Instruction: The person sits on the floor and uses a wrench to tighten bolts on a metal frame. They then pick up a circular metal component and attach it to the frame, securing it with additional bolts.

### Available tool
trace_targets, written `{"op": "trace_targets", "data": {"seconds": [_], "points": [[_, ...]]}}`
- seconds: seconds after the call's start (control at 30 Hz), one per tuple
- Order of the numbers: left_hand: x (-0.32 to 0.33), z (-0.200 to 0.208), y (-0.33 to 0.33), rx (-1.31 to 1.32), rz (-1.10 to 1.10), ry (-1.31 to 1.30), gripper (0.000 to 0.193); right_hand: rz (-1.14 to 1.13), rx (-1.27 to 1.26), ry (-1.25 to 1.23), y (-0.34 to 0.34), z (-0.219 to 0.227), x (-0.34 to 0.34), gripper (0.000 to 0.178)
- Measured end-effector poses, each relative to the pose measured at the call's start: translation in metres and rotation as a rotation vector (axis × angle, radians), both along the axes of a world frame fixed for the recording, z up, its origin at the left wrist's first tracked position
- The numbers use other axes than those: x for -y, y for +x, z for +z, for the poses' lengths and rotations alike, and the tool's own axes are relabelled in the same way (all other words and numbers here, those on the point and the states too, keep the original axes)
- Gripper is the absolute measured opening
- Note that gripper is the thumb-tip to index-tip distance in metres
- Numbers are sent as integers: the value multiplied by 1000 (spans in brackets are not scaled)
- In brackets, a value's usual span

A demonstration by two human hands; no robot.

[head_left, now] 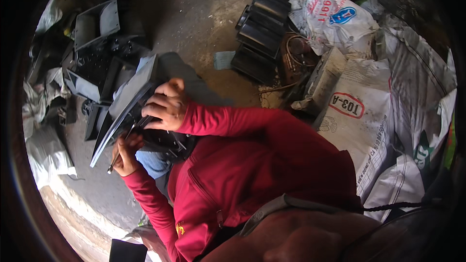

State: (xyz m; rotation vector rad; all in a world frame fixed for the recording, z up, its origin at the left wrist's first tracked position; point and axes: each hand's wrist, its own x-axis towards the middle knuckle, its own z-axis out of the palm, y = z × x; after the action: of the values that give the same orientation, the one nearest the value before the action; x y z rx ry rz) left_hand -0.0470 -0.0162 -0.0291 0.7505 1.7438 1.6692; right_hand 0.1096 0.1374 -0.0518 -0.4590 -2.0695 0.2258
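Note:
A flat dark panel [127,98] with a smooth grey face and a pale lower edge stands tilted before my knees. My right hand [167,107] is closed at its near side, fingers curled around a dark part by the edge. Lower down, my left hand [127,154] pinches a thin rod-like tool [114,163], one end poking out below the fingers; its other end runs in behind the panel, and its exact kind cannot be told. A black plastic piece with openings [167,143] lies in my lap under both hands, partly covered by my sleeve.
Black and grey plastic housings [97,26] are heaped at the left. A stack of black ribbed plastic parts [262,31] sits on the grey floor [199,24] at the top. Several white woven sacks [361,102] fill the right. Clear plastic wrap [46,155] lies at the left edge.

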Motion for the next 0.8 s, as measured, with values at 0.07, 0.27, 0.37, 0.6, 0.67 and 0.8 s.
{"op": "trace_targets", "data": {"seconds": [0.07, 0.27, 0.37, 0.6, 0.67, 0.8], "points": [[-8, 16, 12, -51, -3, 10, 42, 8, -32, -25, 4, 0, -1, 43], [-34, 44, 39, -1141, -38, -78, 16, 8, -44, -14, 3, 3, -10, 41], [-49, 61, 48, -1446, -36, -207, 10, -24, -48, -10, 1, 0, -9, 41], [-42, 50, 30, -1263, -86, -185, 10, -24, 38, 4, 2, 0, -5, 41], [-27, 45, 19, -874, -152, -130, 17, -43, 57, -12, 4, 0, -6, 40], [-7, 16, 16, -95, -37, 20, 35, -70, 32, 9, -1, 3, -4, 42]]}}
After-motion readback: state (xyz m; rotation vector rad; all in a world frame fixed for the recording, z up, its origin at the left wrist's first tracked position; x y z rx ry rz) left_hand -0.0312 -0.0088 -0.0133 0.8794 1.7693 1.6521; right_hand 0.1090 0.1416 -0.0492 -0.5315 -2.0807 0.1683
